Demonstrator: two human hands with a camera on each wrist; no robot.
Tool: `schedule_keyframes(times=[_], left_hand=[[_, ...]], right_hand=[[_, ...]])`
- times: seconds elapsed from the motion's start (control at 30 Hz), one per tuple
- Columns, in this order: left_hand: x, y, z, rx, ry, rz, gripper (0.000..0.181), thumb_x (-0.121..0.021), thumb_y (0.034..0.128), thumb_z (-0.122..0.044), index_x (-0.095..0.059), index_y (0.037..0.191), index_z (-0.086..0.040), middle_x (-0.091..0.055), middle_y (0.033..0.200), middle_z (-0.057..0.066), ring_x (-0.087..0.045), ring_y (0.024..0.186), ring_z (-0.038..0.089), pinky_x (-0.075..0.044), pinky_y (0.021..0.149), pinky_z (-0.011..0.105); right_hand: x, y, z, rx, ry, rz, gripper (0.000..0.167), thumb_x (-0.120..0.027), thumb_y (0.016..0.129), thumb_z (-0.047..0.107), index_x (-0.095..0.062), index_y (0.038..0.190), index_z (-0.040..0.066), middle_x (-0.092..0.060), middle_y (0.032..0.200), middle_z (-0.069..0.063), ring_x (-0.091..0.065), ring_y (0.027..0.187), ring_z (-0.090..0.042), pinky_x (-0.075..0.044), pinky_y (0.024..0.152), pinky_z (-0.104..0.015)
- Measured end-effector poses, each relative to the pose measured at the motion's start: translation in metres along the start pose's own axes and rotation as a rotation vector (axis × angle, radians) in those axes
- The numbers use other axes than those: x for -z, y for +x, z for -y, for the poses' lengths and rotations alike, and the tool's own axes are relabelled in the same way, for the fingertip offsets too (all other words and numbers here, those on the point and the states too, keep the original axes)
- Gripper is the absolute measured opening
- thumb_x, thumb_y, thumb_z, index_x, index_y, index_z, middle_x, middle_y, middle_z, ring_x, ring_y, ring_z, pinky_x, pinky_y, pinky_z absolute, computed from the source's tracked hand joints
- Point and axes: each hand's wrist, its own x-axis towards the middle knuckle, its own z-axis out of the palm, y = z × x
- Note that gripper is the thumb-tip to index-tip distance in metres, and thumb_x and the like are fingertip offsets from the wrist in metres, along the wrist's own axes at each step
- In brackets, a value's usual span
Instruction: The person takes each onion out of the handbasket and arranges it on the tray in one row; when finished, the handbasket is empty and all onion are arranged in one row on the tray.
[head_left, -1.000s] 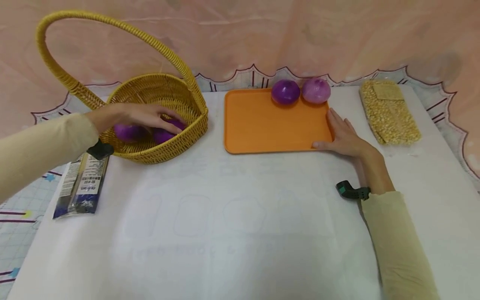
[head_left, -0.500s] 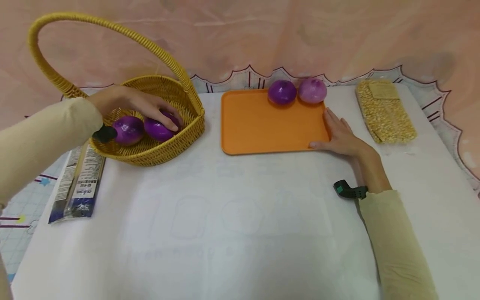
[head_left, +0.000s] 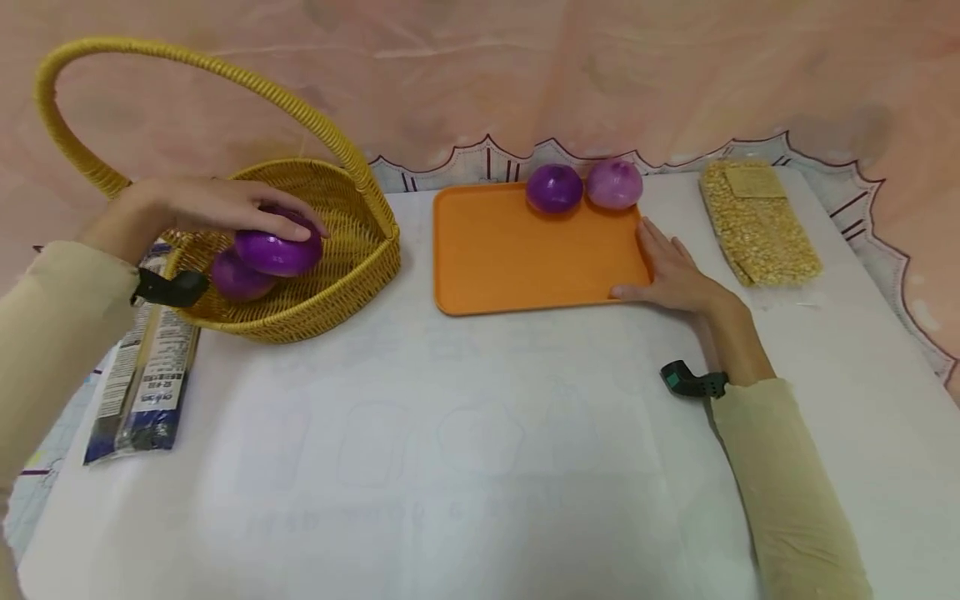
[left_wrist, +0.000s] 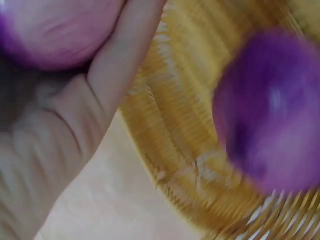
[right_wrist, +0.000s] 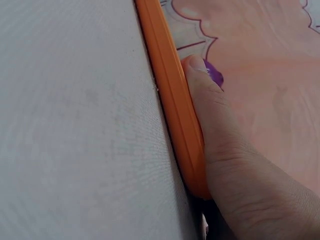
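Observation:
My left hand (head_left: 217, 204) grips a shiny purple onion (head_left: 279, 252) from above, over the yellow wicker basket (head_left: 360, 275). Below it a second purple onion (head_left: 238, 279) lies in the basket; the left wrist view shows this other onion (left_wrist: 272, 115) apart from the held one. At the right end of the orange tray (head_left: 495, 258), my right hand (head_left: 675, 279) rests against the corner. Its fingers lie along the right edge and the thumb (right_wrist: 210, 100) touches the near rim. Two onions, one dark purple (head_left: 554, 188) and one paler (head_left: 615, 183), sit side by side at the tray's back edge.
A bag of yellow corn kernels (head_left: 761, 221) lies right of the tray. Left of the basket, partly under my left forearm, is a flat printed packet (head_left: 142, 392). The basket's tall handle (head_left: 202, 62) arches up behind my left hand. A pink patterned cloth (head_left: 480, 75) hangs behind the table.
My left hand has taken hold of the onion at the basket's right side and raised it, moving left over the other onion. The right hand stays at the tray corner.

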Motion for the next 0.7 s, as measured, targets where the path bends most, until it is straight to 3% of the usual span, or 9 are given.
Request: schedule_keyframes(times=[0.17, 0.3, 0.4, 0.57, 0.63, 0.7], left_hand=[[-0.026, -0.015, -0.008, -0.061, -0.092, -0.179, 0.04, -0.051, 0.0997, -0.031, -0.05, 0.139, -0.028, -0.051, 0.135, 0.007, -0.053, 0.117, 0.03, -0.053, 0.084, 0.042], [-0.048, -0.019, -0.021, -0.162, -0.166, -0.268, 0.04, -0.056, 0.0976, -0.02, -0.053, 0.137, -0.025, -0.054, 0.129, -0.003, -0.056, 0.11, 0.022, -0.054, 0.08, 0.035], [-0.059, -0.018, -0.034, -0.246, -0.205, -0.282, 0.039, -0.058, 0.0957, -0.015, -0.056, 0.134, -0.022, -0.055, 0.129, -0.004, -0.054, 0.111, 0.022, -0.054, 0.082, 0.035], [-0.075, -0.003, -0.066, -0.41, -0.34, -0.238, 0.036, -0.06, 0.0937, -0.009, -0.06, 0.129, -0.016, -0.056, 0.132, 0.003, -0.052, 0.118, 0.025, -0.054, 0.089, 0.031], [-0.081, 0.006, -0.079, -0.448, -0.374, -0.23, 0.035, -0.061, 0.0933, -0.01, -0.061, 0.128, -0.016, -0.056, 0.134, 0.003, -0.051, 0.12, 0.025, -0.054, 0.091, 0.032], [-0.086, 0.015, -0.091, -0.448, -0.385, -0.244, 0.035, -0.063, 0.0928, -0.014, -0.061, 0.128, -0.018, -0.056, 0.134, 0.001, -0.05, 0.12, 0.023, -0.052, 0.093, 0.034]], right_hand=[[-0.003, 0.0, 0.002, -0.005, 0.001, 0.001, 0.118, -0.064, 0.081, 0.063, 0.016, 0.153, 0.013, 0.021, 0.162, -0.002, 0.016, 0.152, -0.026, 0.015, 0.121, -0.049], [-0.001, -0.001, 0.002, 0.006, -0.012, -0.005, 0.117, -0.063, 0.083, 0.061, 0.016, 0.153, 0.011, 0.022, 0.162, -0.004, 0.015, 0.152, -0.027, 0.015, 0.121, -0.049], [-0.002, 0.0, 0.002, 0.007, -0.009, -0.007, 0.116, -0.062, 0.083, 0.061, 0.016, 0.153, 0.011, 0.021, 0.162, -0.004, 0.016, 0.152, -0.027, 0.015, 0.121, -0.049], [-0.003, -0.001, 0.0, 0.01, -0.004, -0.008, 0.116, -0.063, 0.083, 0.061, 0.015, 0.153, 0.01, 0.02, 0.163, -0.006, 0.015, 0.152, -0.028, 0.015, 0.121, -0.05], [-0.003, -0.001, 0.001, 0.019, -0.005, -0.011, 0.116, -0.063, 0.083, 0.06, 0.014, 0.153, 0.009, 0.02, 0.163, -0.006, 0.015, 0.152, -0.028, 0.015, 0.121, -0.05], [-0.002, 0.0, 0.001, 0.034, -0.012, -0.019, 0.115, -0.063, 0.084, 0.06, 0.014, 0.153, 0.009, 0.019, 0.163, -0.007, 0.014, 0.152, -0.028, 0.014, 0.121, -0.05]])
